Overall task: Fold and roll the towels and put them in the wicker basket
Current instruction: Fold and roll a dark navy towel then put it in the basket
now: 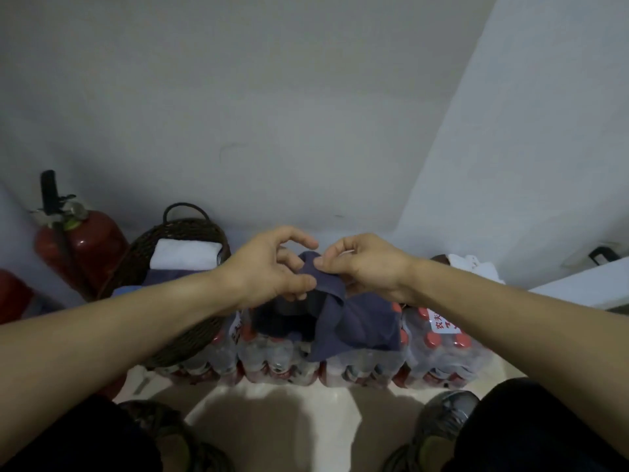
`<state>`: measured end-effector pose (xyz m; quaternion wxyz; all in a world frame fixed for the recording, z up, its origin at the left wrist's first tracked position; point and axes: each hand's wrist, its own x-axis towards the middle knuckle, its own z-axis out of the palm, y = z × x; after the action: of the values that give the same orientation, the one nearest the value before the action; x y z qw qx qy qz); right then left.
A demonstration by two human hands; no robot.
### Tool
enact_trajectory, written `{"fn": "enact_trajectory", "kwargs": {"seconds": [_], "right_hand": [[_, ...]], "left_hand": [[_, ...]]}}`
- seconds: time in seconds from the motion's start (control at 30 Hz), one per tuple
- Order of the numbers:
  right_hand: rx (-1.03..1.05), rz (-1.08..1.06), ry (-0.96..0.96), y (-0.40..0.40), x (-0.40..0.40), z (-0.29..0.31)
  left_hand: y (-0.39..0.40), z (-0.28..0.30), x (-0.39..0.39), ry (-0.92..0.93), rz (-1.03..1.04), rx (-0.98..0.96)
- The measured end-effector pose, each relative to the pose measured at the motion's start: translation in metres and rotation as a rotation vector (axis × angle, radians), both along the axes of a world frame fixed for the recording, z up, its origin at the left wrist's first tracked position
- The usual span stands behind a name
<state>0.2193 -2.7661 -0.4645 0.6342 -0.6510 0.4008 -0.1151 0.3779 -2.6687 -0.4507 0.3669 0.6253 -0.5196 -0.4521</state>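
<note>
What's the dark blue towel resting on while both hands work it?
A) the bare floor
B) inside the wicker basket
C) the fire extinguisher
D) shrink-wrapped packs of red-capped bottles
D: the dark blue towel drapes over the shrink-wrapped bottle packs, with the left hand and right hand pinching its raised edge; the wicker basket sits apart to the left, holding a rolled white towel.

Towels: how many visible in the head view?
4, maybe more hidden. White towel and a dark blue one under it in the wicker basket; dark blue towel held by both hands over the bottle packs; white cloth, possibly towels, far right.
</note>
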Motion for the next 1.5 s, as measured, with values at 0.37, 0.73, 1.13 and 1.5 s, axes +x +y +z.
{"fn": "enact_trajectory", "kwargs": {"seconds": [0.37,0.73,1.13,1.5], "right_hand": [[0.128,0.187,-0.130,-0.008,-0.008,0.011],[0.030,0.037,-0.298,0.016,0.011,0.008],[0.033,0.023,-0.448,0.015,0.008,0.014],[-0.086,0.065,-0.319,0.013,-0.002,0.015]], "left_hand": [[-0.019,0.004,0.022,-0.315,0.082,-0.311],[-0.020,0.005,0.016,-0.432,0.061,-0.394],[-0.025,0.005,0.010,0.067,0.134,-0.325],[-0.019,0.012,0.016,0.006,0.001,-0.232]]}}
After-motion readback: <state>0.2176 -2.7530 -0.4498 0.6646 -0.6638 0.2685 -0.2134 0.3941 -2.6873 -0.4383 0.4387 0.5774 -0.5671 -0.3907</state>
